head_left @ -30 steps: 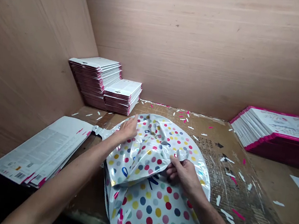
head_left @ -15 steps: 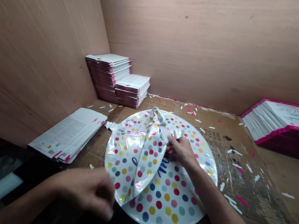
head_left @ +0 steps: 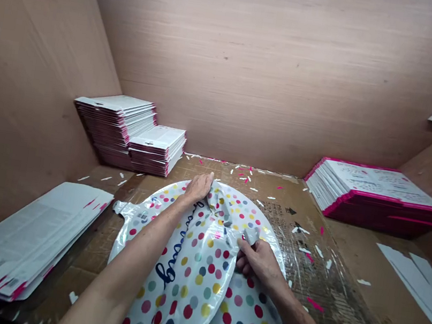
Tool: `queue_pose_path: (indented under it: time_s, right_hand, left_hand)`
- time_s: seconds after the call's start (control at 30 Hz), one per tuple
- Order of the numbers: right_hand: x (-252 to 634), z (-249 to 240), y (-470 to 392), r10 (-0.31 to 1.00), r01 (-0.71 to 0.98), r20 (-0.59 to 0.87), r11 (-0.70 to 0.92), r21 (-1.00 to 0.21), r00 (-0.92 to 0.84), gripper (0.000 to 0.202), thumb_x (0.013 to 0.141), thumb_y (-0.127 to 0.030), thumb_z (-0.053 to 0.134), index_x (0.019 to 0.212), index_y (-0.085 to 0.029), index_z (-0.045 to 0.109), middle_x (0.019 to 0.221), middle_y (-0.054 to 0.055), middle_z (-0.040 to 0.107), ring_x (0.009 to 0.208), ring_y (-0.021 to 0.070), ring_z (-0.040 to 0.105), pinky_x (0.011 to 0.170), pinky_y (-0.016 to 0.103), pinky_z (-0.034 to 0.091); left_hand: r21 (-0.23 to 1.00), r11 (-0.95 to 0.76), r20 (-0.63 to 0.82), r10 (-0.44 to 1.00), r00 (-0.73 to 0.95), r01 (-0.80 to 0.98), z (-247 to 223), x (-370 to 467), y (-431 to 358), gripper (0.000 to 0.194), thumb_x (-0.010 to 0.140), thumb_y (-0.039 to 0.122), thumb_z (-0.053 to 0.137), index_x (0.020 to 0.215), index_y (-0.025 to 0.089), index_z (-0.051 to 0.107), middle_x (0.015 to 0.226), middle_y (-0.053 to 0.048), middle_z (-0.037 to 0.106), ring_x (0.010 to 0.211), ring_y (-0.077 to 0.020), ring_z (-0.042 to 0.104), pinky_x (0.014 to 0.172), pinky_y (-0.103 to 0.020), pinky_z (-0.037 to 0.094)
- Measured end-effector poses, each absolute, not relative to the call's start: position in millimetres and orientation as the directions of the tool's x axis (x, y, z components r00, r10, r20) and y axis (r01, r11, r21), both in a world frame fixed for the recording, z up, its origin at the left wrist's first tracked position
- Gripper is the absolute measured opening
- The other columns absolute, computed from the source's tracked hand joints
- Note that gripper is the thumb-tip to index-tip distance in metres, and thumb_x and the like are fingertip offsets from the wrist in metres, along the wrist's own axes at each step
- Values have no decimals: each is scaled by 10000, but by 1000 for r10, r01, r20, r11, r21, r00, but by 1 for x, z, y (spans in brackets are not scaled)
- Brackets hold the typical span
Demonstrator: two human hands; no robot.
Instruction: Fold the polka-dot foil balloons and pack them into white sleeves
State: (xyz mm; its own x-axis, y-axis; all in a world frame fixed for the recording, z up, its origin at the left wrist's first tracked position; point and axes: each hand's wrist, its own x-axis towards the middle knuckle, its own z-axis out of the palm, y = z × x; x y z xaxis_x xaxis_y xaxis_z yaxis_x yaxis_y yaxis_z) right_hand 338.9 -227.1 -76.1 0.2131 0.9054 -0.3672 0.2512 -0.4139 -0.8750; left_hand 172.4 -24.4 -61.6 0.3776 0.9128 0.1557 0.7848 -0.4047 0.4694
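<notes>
A flat, uninflated foil balloon (head_left: 198, 284), white with coloured dots and blue script lettering, lies on the cardboard. Its left flap is folded over toward the right, and its short tail (head_left: 123, 208) sticks out at the upper left. My left hand (head_left: 199, 186) reaches across to the far edge of the balloon, fingers close together on the foil at the top of the fold; its fingertips are partly hidden. At the right, the folded edge is pinched between the thumb and fingers of my right hand (head_left: 256, 257).
Stacked printed white-and-pink card packages (head_left: 113, 130) stand at the back left, with several loose ones (head_left: 38, 233) at front left. Another pink-edged stack (head_left: 376, 199) lies back right, near white strips (head_left: 417, 284). Paper scraps dot the cardboard (head_left: 339, 316). Wooden panels (head_left: 254, 70) enclose the space.
My left hand has moved from the near left up to the balloon's far edge. The folded flap lies wider and flatter. My right hand still grips its edge. The view has shifted.
</notes>
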Motion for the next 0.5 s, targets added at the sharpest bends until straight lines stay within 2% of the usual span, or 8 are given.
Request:
queue_pose_path:
  time_s: [0.1,0.17,0.23,0.3,0.33,0.4,0.47,0.5]
  right_hand:
    - [344,-79,-228,910,286,-355,-406,-868,214,451,886,-455,497,578,-150,622,505,52,655,353,103,530,365,192,398]
    - [347,-82,-230,905,318,-341,-412,-854,255,449,883,-491,477,607,-164,613,481,33,631,334,110,511,344,203,364]
    - [353,-82,-236,900,383,-356,-431,-817,253,450,888,-509,443,629,-178,602,446,18,597,327,124,505,348,216,352]
    - [359,-77,-246,910,524,-339,-414,-744,239,433,881,-512,441,658,-181,609,470,30,606,384,155,552,398,243,395]
    - [362,-72,-251,925,611,-287,-380,-694,249,411,866,-517,463,709,-177,631,532,49,642,450,182,596,447,267,435]
    - [365,-56,-255,953,761,-51,-270,-589,299,416,837,-532,509,926,-160,670,791,108,721,665,248,671,591,336,502]
    - [360,-37,-246,929,839,239,-120,-531,284,523,855,-548,497,1182,-155,611,1108,156,685,949,297,659,778,399,510]
    - [355,-28,-234,904,845,337,-48,-532,264,562,883,-557,461,1260,-155,567,1214,166,639,1057,301,623,848,410,492]
  left_hand:
    - [436,-413,191,911,367,799,-67,175,-15,320,991,326,354,1035,180,635,1198,-96,652,1191,-242,519,1045,-377,377]
    - [417,-388,215,921,326,822,-63,175,-14,285,974,306,399,1083,156,616,1245,-131,617,1237,-263,484,1075,-413,350]
    - [409,-341,236,936,262,846,-55,175,-23,367,1001,294,304,1138,107,588,1264,-189,589,1251,-284,482,1078,-450,344]
    - [412,-314,246,942,227,856,-48,170,-48,448,1017,307,216,1206,82,555,1295,-210,566,1262,-285,490,1077,-451,357]
    - [409,-320,244,941,235,854,-46,165,-68,472,1020,331,202,1253,85,531,1330,-205,549,1280,-280,486,1080,-441,362]
    - [394,-354,212,933,291,848,-50,149,-119,539,988,469,325,1351,100,478,1444,-197,468,1367,-312,406,1109,-460,344]
    - [327,-455,166,891,423,828,-61,133,-173,661,969,553,321,1480,133,334,1562,-177,310,1451,-322,266,1142,-494,300]
    - [300,-467,151,884,442,832,-68,126,-198,699,963,572,324,1514,146,270,1586,-166,258,1468,-321,219,1148,-503,293]
